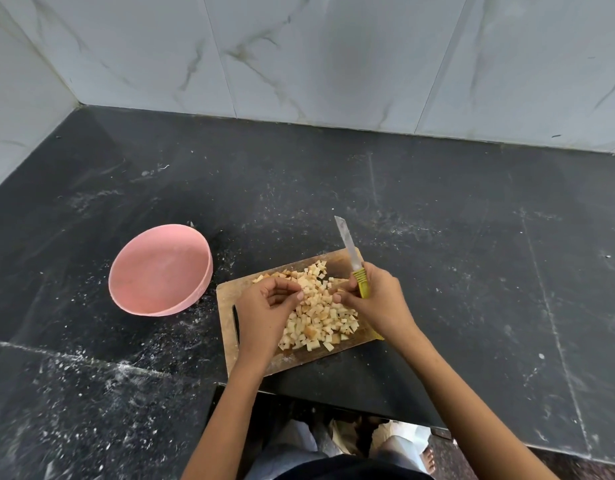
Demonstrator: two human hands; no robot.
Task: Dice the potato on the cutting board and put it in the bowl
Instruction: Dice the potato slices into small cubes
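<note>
1. The potato (316,310) is already cut into many small, pale yellow cubes, some with browner faces. They lie in a loose heap running from the upper middle of the cutting board (226,299) down toward its lower right.
2. The cutting board is a worn wooden rectangle, set at a slant just below the centre of the frame on a dark speckled countertop (472,271). A slot handle shows near its left edge.
3. The left hand (264,306) sits over the left side of the heap, palm turned inward. Its fingers are curled loosely, the fingertips (297,289) touching the cubes at the top of the pile. I cannot tell whether any cubes are held inside the curl.
4. The right hand (378,299) is at the right side of the heap and grips the yellow-green handle of a knife (351,252). The blade points up and away toward the upper part of the frame, clear of the potato. The lower fingers of this hand reach down to the cubes near the middle of the pile.
5. The heap lies between the two hands, with most cubes spreading below and between the fingertips.
6. The bowl (160,271), pink and round, stands on the countertop to the left of the board, just beside its upper left corner. No potato shows inside it.
7. Pale marbled wall tiles (333,57) fill the upper part of the frame.
</note>
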